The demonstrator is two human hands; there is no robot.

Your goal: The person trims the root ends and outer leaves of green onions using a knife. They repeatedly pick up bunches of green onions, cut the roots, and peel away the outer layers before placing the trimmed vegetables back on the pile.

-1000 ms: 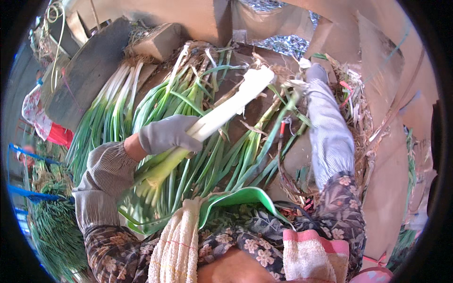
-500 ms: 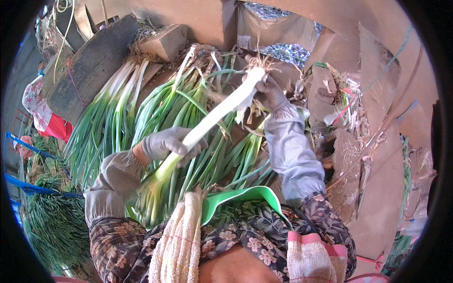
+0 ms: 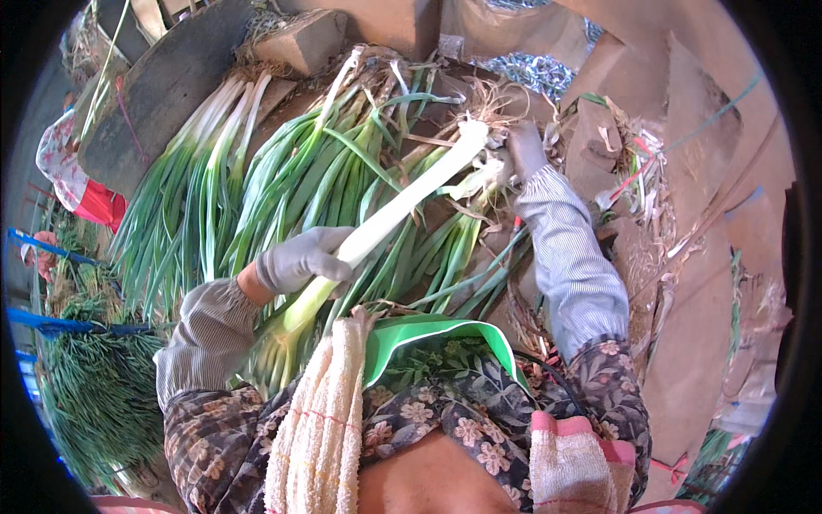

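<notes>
My left hand (image 3: 304,259), in a grey glove, is closed around the lower part of a large green onion (image 3: 411,199). The stalk slants up to the right, its white shaft ending in tan roots, with its yellow-green leaf end low by my left sleeve. My right hand (image 3: 527,150), also gloved, is just right of the root end, apart from the white shaft. Its fingers are mostly hidden, so whether they hold anything does not show. Pale, ragged onion skins (image 3: 485,177) lie beside it. Beneath the stalk spreads a pile of unpeeled green onions (image 3: 342,163).
Another bunch of green onions (image 3: 210,171) lies at the left, its white ends against a dark curved board (image 3: 171,94). A brown block (image 3: 304,41) stands behind. Dry peelings (image 3: 651,184) litter the right side. More greens (image 3: 94,394) are stacked at lower left by blue rails.
My right hand has come off the root end and moved right and slightly down. The root end shows bare now. My left hand keeps its hold on the stalk.
</notes>
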